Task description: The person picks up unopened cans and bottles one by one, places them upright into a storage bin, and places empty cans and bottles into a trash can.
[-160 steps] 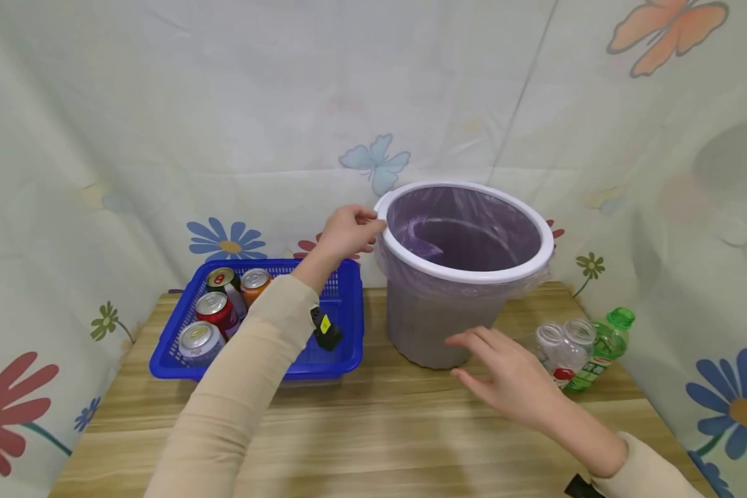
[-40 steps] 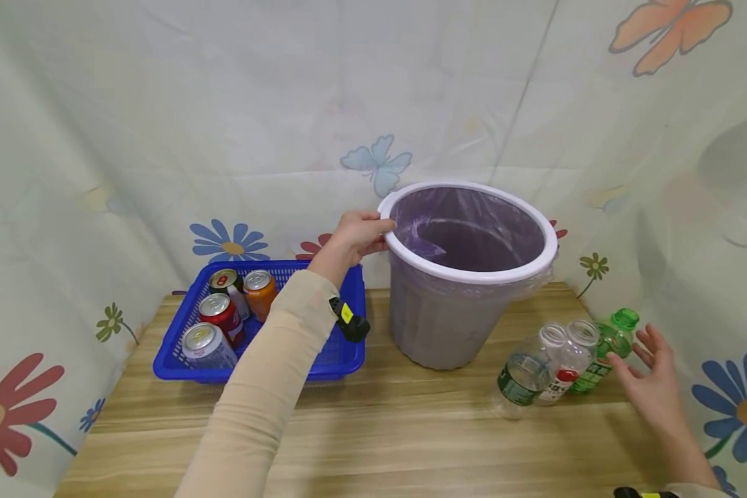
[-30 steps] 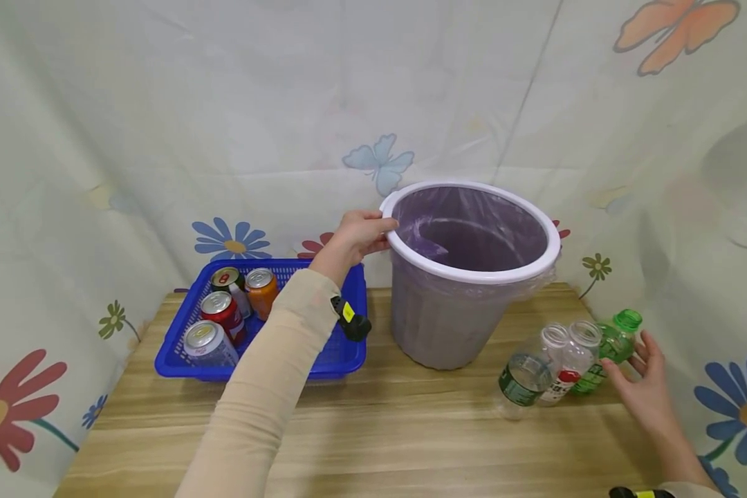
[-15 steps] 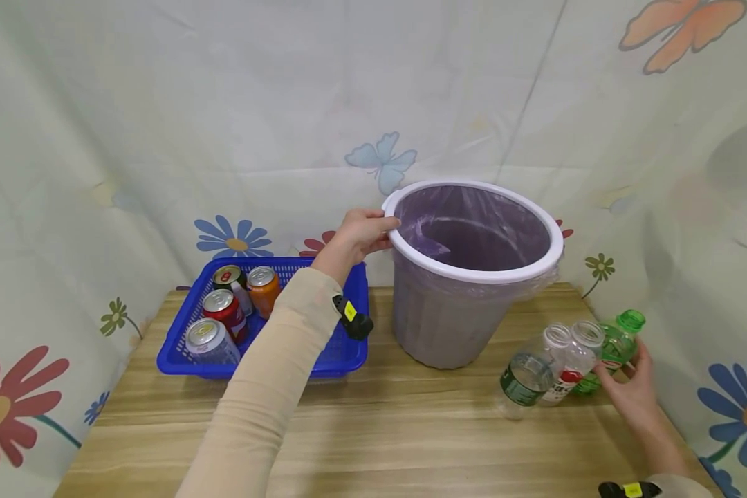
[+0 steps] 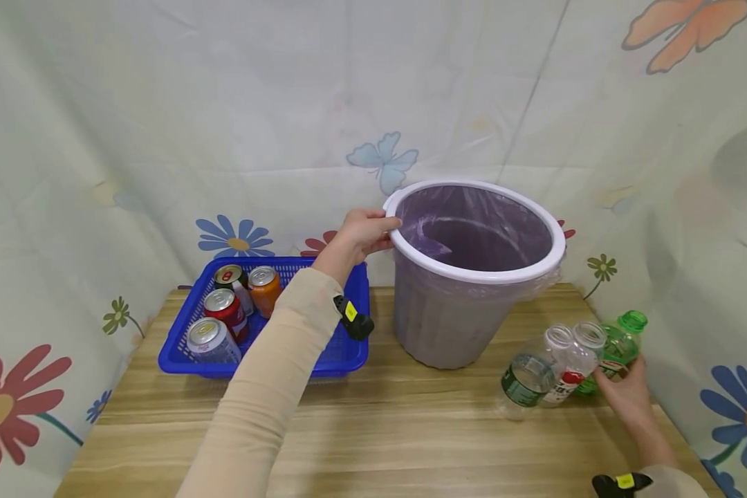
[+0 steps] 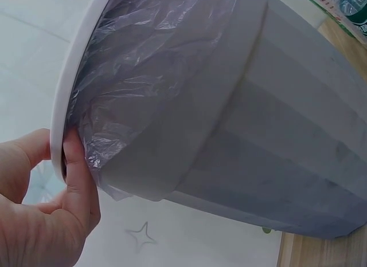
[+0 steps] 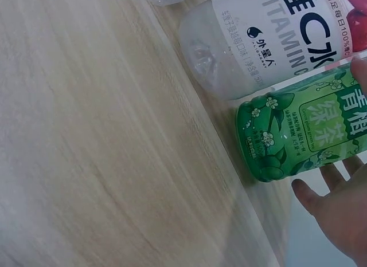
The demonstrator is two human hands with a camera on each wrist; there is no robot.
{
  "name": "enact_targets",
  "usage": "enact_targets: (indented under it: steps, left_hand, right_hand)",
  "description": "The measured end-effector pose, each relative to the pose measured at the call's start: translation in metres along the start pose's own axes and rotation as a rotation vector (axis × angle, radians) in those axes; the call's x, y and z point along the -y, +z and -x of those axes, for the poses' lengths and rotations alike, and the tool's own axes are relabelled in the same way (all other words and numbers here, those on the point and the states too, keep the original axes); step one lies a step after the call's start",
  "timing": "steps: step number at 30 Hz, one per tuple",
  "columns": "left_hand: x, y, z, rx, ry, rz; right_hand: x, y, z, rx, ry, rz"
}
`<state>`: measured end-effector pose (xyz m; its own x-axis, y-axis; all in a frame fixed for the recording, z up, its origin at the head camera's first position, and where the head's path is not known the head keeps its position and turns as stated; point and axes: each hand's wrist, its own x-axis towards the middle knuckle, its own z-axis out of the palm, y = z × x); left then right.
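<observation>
My left hand [image 5: 362, 234] pinches the white rim [image 5: 391, 228] of a grey trash can [image 5: 442, 325]. In the left wrist view the thumb lies outside the rim, the fingers [image 6: 80, 178] under it by the purple bag liner [image 6: 123, 115]. At the right my right hand [image 5: 629, 391] grips a green plastic tea bottle [image 5: 622, 340], uncapped and upright. The right wrist view shows the thumb [image 7: 360, 72] on its green label and the fingers on its other side. A clear bottle [image 7: 241, 43] with a white label stands close beside it.
Another clear bottle [image 5: 526, 384] with a dark green label stands left of these. A blue plastic basket [image 5: 359, 318] on the left holds several drink cans, among them a red can [image 5: 227, 315] and an orange can [image 5: 265, 294]. All stand on a wooden table [image 5: 373, 443] before a patterned curtain.
My right hand has come from near the trash can to the green bottle and closed round it. The left hand has gone from touching the rim to holding it.
</observation>
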<state>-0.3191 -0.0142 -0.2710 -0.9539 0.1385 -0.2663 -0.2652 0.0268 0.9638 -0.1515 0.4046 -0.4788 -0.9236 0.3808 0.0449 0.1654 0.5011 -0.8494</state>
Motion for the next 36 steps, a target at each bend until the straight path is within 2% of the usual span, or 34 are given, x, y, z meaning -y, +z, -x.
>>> enact_targets:
  steps: [7,16,25,31,36]
  left_hand:
    - [0.0,0.0,-0.001,0.001,-0.002,-0.015]
    - [0.001,0.0,0.0,0.003,0.001,-0.008]
    - [0.003,0.0,-0.002,0.007,0.004,-0.002]
    - [0.003,0.001,-0.002,0.008,0.003,-0.006]
    - [0.003,0.002,-0.002,0.006,-0.001,-0.007]
  right_hand:
    - [-0.003,0.005,-0.004,-0.018,-0.027,0.005]
    - [-0.004,0.005,-0.007,-0.009,0.038,-0.009]
    - [-0.005,0.007,-0.009,-0.067,0.074,0.004]
    - [-0.006,0.005,-0.01,-0.044,0.134,0.021]
    - [-0.007,0.005,-0.011,-0.052,0.139,0.008]
